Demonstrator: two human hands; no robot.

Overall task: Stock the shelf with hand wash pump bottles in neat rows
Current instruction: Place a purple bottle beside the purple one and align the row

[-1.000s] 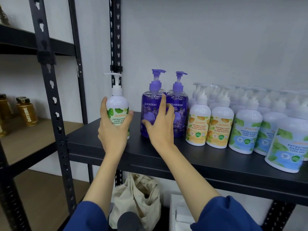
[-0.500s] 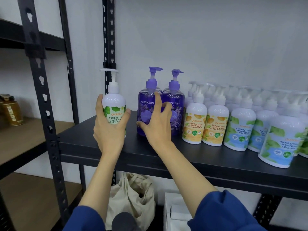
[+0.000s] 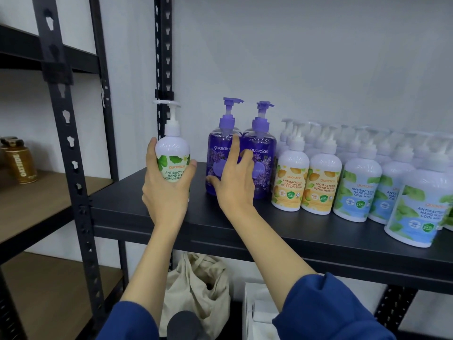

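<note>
1. Now the left hand (image 3: 166, 192) is gripping a green bottle (image 3: 173, 155), fingers wrapped round its body, holding it upright at the shelf's (image 3: 152, 214) left end; whether its base is touching the board is hidden by the hand.
2. Right hand (image 3: 235, 182) is lying open, fingers spread, w/ fingertips (image 3: 235, 141) resting against the two purple bottles (image 3: 259, 165), which are standing side by side just beside the green one's spot.
3. Orange bottles (image 3: 306, 182) and mint bottles (image 3: 360, 192) are standing in rows further right, labels facing out.
4. To do it well, prob.: be setting the green one down flat, label forward, front edge level w/ the purples, leaving only a small gap.
5. Right hand should be steadying the purples so a nudge isn't tipping them; tall pumps look top-heavy.
6. Pump spout prob. wants turning to match the neighbours.
</note>
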